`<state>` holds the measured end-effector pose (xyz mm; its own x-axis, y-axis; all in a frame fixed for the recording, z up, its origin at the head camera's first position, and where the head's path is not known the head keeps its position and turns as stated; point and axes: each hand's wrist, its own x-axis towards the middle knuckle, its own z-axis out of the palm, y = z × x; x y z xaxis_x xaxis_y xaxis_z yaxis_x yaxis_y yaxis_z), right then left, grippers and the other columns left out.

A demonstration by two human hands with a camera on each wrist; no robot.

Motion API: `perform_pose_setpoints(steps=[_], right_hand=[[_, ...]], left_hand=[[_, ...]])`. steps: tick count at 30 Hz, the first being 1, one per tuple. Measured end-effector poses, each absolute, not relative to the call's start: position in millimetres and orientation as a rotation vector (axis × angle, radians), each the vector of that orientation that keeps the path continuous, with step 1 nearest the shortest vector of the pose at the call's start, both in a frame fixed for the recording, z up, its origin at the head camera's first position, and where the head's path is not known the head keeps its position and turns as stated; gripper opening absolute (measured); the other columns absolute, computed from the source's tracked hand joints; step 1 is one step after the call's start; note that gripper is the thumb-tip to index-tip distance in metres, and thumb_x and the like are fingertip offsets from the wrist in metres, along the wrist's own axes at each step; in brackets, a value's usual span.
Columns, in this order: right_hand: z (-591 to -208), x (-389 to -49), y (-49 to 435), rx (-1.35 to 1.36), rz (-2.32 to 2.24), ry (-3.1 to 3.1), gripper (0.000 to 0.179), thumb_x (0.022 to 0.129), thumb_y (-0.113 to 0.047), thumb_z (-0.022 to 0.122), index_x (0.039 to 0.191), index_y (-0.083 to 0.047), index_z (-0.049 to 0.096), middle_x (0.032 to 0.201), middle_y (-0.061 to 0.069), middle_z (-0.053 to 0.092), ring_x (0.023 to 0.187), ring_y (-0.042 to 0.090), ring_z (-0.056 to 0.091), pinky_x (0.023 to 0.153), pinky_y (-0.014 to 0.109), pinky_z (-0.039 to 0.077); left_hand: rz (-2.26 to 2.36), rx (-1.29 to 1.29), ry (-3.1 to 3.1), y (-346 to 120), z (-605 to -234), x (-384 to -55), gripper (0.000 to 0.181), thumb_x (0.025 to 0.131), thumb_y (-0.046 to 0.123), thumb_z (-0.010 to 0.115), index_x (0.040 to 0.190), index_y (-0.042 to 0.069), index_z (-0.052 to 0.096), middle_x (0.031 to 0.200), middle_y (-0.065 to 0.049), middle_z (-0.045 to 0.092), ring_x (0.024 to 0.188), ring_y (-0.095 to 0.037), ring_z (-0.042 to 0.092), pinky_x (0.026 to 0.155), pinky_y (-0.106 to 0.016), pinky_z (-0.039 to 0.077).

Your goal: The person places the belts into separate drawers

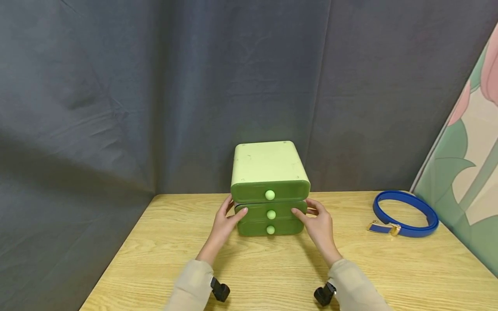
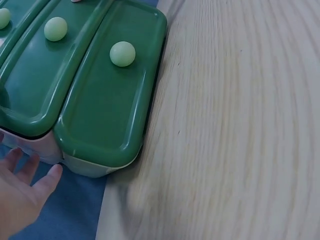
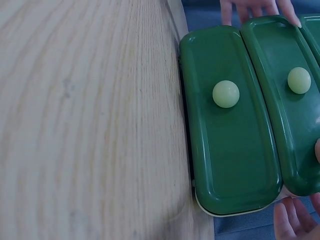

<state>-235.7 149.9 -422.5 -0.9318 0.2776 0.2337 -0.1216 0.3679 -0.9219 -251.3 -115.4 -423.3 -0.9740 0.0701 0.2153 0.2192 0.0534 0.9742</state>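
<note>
A small three-tier drawer box (image 1: 268, 162) with a pale green top, green fronts and round light-green knobs stands at the back middle of the table. My left hand (image 1: 225, 219) holds its left side at the middle tier, thumb on the front and fingers along the side. Opposite it, my right hand (image 1: 320, 221) grips the right side the same way, its thumb at the middle drawer's front. A thin gap runs beneath the top drawer (image 1: 249, 191). The bottom drawer front (image 2: 107, 107) sits close over the wood in the left wrist view.
A coiled blue belt (image 1: 418, 231) with a gold buckle lies at the right on the wooden table (image 1: 155, 268). Dark grey curtain (image 1: 249, 86) hangs behind the table and on the left. A flower-patterned panel (image 1: 467, 172) borders the right side.
</note>
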Motion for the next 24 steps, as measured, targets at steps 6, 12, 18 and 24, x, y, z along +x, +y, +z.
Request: perform_pose_setpoints(steps=[6,12,18,24], right_hand=[[-422.4,-235.4,149.4,-0.139,1.583,-2.279,0.061,0.086,-0.025,0.080,0.135,0.002,0.056,0.132,0.019,0.059,0.110,0.031,0.058,0.084,0.026,0.047],[-422.1,-230.9,151.6,-0.102,1.595,-2.269,0.058,0.086,-0.021,0.080,0.134,0.003,0.057,0.130,0.020,0.059,0.109,0.032,0.059,0.080,0.020,0.048],[-427.2,-219.9,156.7,-0.099,1.628,-2.272,0.053,0.088,-0.018,0.078,0.133,0.002,0.058,0.125,0.020,0.061,0.107,0.032,0.060,0.074,0.015,0.049],[-431.3,-207.9,154.8,-0.102,1.684,-2.265,0.051,0.089,-0.018,0.076,0.131,0.003,0.056,0.121,0.021,0.061,0.103,0.023,0.062,0.077,0.014,0.050]], left_hand=[[-2.072,-0.266,-2.162,-111.8,-433.3,-256.4,0.073,0.093,0.020,0.071,0.156,0.011,0.033,0.158,-0.016,0.029,0.143,-0.040,0.028,0.105,-0.052,0.040],[-2.049,-0.269,-2.143,-112.3,-440.3,-256.0,0.073,0.093,0.020,0.073,0.155,0.012,0.035,0.158,-0.016,0.030,0.139,-0.042,0.033,0.104,-0.051,0.041],[-2.036,-0.236,-2.159,-111.1,-422.8,-242.5,0.069,0.092,0.014,0.073,0.152,0.005,0.039,0.155,-0.019,0.035,0.135,-0.044,0.039,0.103,-0.046,0.044],[-2.010,-0.184,-2.142,-111.5,-419.1,-241.9,0.066,0.090,0.013,0.075,0.148,0.005,0.045,0.152,-0.019,0.040,0.133,-0.042,0.044,0.101,-0.044,0.047]])
